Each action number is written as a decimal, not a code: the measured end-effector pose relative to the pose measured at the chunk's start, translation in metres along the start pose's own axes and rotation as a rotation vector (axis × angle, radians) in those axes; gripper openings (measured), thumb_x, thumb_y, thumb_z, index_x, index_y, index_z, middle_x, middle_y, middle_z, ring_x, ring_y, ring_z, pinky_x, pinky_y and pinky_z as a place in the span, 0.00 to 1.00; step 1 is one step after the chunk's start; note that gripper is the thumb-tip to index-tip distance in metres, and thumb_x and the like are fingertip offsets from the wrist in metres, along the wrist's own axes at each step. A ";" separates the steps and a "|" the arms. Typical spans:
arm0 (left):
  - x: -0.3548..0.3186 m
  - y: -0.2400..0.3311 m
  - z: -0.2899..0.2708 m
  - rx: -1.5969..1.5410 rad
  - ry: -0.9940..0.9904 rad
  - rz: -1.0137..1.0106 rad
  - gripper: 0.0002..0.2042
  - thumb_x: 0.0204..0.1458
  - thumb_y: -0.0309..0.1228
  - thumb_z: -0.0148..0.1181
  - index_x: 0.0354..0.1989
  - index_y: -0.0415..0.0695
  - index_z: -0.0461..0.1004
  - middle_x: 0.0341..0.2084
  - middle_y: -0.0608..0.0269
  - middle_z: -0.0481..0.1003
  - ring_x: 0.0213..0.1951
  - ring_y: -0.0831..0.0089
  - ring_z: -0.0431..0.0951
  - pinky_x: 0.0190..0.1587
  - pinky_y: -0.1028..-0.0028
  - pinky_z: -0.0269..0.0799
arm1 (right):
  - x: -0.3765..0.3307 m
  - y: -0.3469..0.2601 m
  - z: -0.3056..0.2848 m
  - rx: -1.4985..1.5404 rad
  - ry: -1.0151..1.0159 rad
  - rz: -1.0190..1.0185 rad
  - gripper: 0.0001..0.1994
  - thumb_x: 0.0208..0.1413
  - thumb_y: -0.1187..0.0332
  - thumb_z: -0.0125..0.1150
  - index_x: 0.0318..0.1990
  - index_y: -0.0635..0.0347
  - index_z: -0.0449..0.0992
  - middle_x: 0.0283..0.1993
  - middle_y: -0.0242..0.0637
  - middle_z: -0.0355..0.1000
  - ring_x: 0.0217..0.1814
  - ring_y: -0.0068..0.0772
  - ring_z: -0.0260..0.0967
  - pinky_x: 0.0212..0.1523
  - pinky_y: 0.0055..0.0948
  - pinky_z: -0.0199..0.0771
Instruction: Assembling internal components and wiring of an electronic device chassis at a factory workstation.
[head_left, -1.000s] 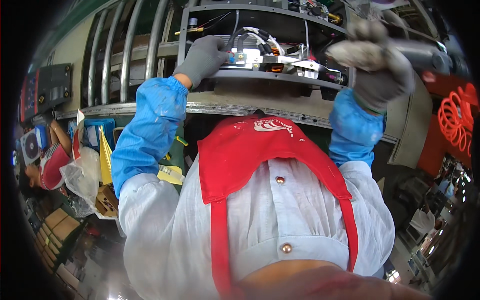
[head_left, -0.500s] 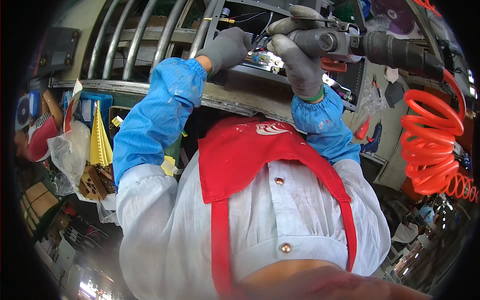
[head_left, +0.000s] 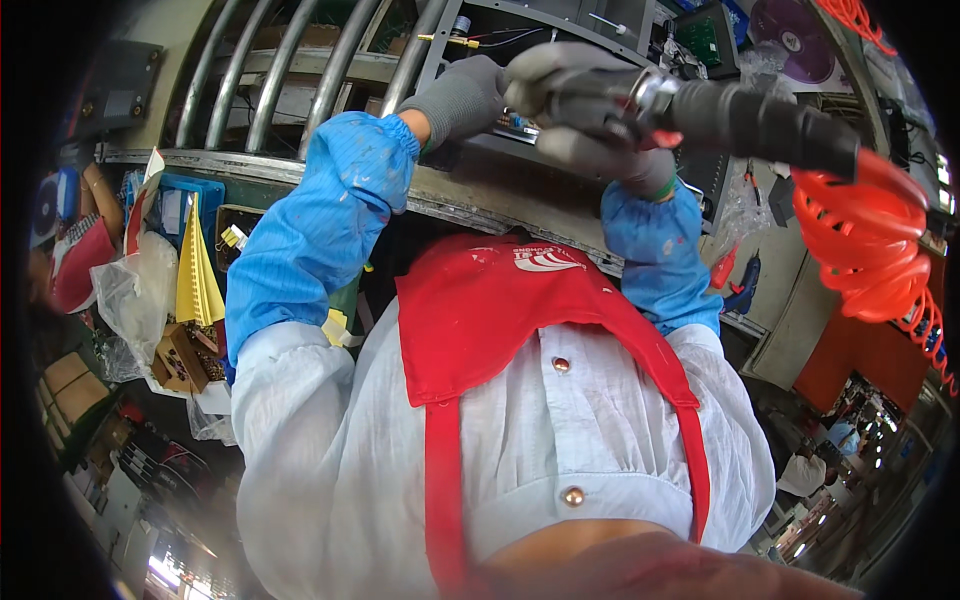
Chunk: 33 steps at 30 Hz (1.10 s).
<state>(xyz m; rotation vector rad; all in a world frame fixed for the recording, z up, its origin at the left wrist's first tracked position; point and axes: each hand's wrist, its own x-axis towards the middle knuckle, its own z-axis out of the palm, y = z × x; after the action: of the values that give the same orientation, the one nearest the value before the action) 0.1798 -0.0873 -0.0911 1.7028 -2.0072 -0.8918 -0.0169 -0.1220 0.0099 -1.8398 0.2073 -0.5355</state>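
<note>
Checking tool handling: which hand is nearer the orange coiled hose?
Right. The right hand grips the black tool that the hose trails from; the left hand sits farther away, beside the right.

Upper centre of the frame is tight for me: my left hand (head_left: 462, 98) and right hand (head_left: 590, 115) crowd the metal chassis (head_left: 560, 25), with the power tool (head_left: 740, 110) and orange coiled hose (head_left: 860, 240) blocking the upper right.

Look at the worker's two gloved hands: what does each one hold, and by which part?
The right hand grips a black air-powered tool around its front end, near the metal collar. The left hand rests against the grey equipment chassis; whether it holds anything cannot be told.
</note>
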 end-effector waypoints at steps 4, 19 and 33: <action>0.006 -0.035 0.016 -0.114 0.099 0.288 0.09 0.49 0.32 0.59 0.35 0.42 0.79 0.32 0.45 0.78 0.37 0.50 0.79 0.44 0.62 0.75 | 0.019 -0.001 0.006 -0.028 -0.161 -0.035 0.21 0.46 0.72 0.66 0.50 0.58 0.73 0.39 0.32 0.73 0.40 0.21 0.71 0.44 0.25 0.73; 0.037 -0.030 0.035 0.149 -0.018 -0.181 0.15 0.53 0.41 0.56 0.36 0.41 0.80 0.34 0.44 0.79 0.39 0.53 0.81 0.43 0.62 0.75 | 0.047 0.007 0.043 0.097 0.526 0.049 0.19 0.42 0.79 0.61 0.46 0.61 0.72 0.36 0.33 0.70 0.40 0.22 0.68 0.43 0.24 0.69; 0.010 -0.004 0.006 0.002 0.014 -0.113 0.17 0.51 0.42 0.58 0.36 0.40 0.80 0.33 0.45 0.79 0.37 0.53 0.81 0.42 0.62 0.75 | 0.026 0.046 0.025 -0.208 0.367 -0.153 0.11 0.40 0.70 0.73 0.35 0.54 0.80 0.33 0.33 0.74 0.34 0.33 0.74 0.34 0.27 0.75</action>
<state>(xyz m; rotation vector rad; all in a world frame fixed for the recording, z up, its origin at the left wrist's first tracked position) 0.1773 -0.0960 -0.0994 1.8335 -1.9195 -0.9117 0.0235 -0.1263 -0.0329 -1.9565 0.3819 -0.9910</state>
